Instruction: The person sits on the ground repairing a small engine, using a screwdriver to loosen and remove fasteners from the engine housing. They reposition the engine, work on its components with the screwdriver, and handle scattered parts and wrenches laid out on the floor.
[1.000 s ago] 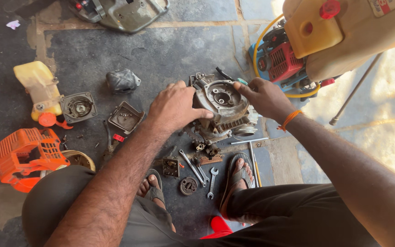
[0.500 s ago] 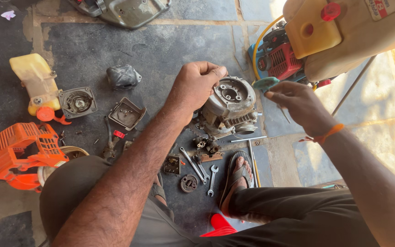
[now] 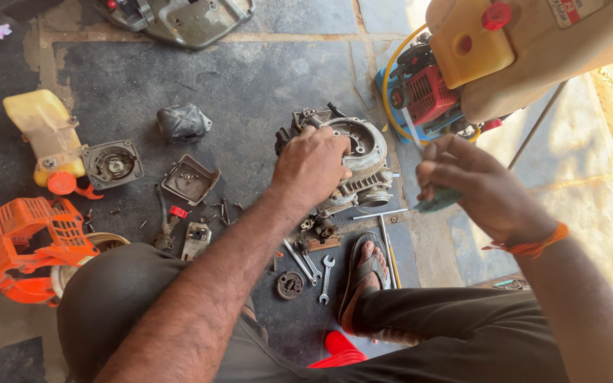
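Far left, lower – orange engine cover (image 3: 26,245). Upper left – yellow fuel tank (image 3: 45,138), with a round grey housing (image 3: 112,163) just beside it. Lower centre – loose wrenches (image 3: 318,273) on the dark floor. Centre of frame – small engine block (image 3: 352,167), left hand (image 3: 311,167) curled over its near side, gripping. Right of centre – right hand (image 3: 473,188) raised apart from the block, fingers pinching a small greenish piece (image 3: 438,201). Upper right – red engine (image 3: 427,92) under a yellow tank.
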Action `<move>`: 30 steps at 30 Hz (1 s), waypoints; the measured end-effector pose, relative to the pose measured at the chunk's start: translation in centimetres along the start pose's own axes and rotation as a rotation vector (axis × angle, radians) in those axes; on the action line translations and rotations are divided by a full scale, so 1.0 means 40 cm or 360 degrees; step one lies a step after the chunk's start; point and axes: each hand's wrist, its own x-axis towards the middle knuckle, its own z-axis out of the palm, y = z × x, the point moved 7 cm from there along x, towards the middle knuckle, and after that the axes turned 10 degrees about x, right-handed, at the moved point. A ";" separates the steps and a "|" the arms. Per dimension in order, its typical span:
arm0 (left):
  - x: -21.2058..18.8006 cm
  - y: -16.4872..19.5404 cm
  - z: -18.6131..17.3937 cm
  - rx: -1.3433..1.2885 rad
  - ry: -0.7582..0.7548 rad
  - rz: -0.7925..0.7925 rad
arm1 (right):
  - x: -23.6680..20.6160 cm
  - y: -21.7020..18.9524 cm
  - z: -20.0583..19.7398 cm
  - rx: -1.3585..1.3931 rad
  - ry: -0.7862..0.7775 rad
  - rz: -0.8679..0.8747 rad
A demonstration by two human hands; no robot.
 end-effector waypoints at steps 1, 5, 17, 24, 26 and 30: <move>0.003 0.006 -0.003 -0.0007 0.0031 0.0024 | -0.010 0.010 0.006 -0.0073 -0.0044 0.0013; 0.015 0.026 -0.003 -0.0027 0.0015 0.0036 | -0.013 0.085 0.003 -0.0459 0.0046 0.0216; 0.040 0.050 -0.008 0.0040 0.0028 0.0047 | 0.019 0.174 0.032 -0.1374 0.0092 0.0484; 0.032 0.035 0.003 0.0016 0.0029 0.0050 | 0.018 0.172 0.077 -0.1450 0.0170 0.0404; 0.029 0.035 0.001 0.0016 0.0046 0.0058 | 0.006 0.181 0.096 -0.1426 0.0269 0.0360; 0.022 0.025 -0.006 0.0011 0.0031 0.0066 | -0.008 0.206 0.128 -0.1177 0.0497 0.0260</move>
